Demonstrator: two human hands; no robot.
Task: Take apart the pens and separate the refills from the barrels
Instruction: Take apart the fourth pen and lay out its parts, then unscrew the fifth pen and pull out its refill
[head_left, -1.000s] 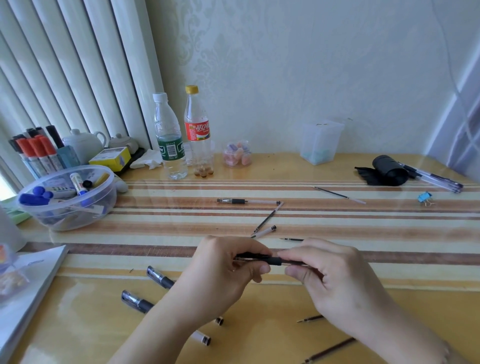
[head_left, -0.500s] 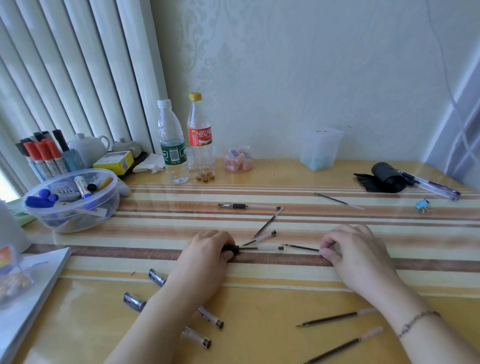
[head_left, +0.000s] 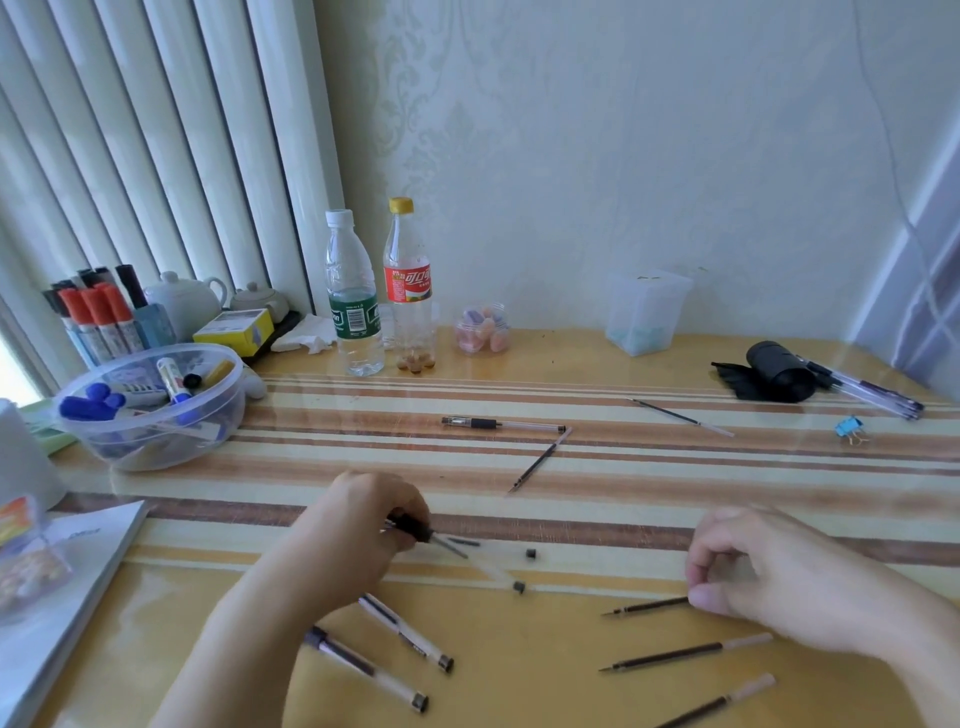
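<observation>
My left hand (head_left: 358, 535) grips the black grip section of a clear pen barrel (head_left: 483, 566), which slants down to the right just over the table and looks blurred. My right hand (head_left: 769, 577) pinches the back end of a dark refill (head_left: 649, 606) that lies low at the table's front right. Two more refills (head_left: 685, 652) lie just below it. Two emptied barrels (head_left: 405, 631) lie under my left wrist. A whole pen (head_left: 498, 424) and two loose refills (head_left: 540, 460) lie farther back. A small black cap (head_left: 530, 553) sits near the barrel's end.
A clear tub of markers (head_left: 150, 410) stands at the left, with a booklet (head_left: 62, 582) in front of it. Two bottles (head_left: 356, 296) and a small jar stand by the wall. A black roll with pens (head_left: 779, 371) and a blue clip (head_left: 849, 427) lie far right.
The pen came apart: my right hand drew the refill out and carried it right and nearer, beside the other refills. My left hand kept the barrel and swung it toward the front.
</observation>
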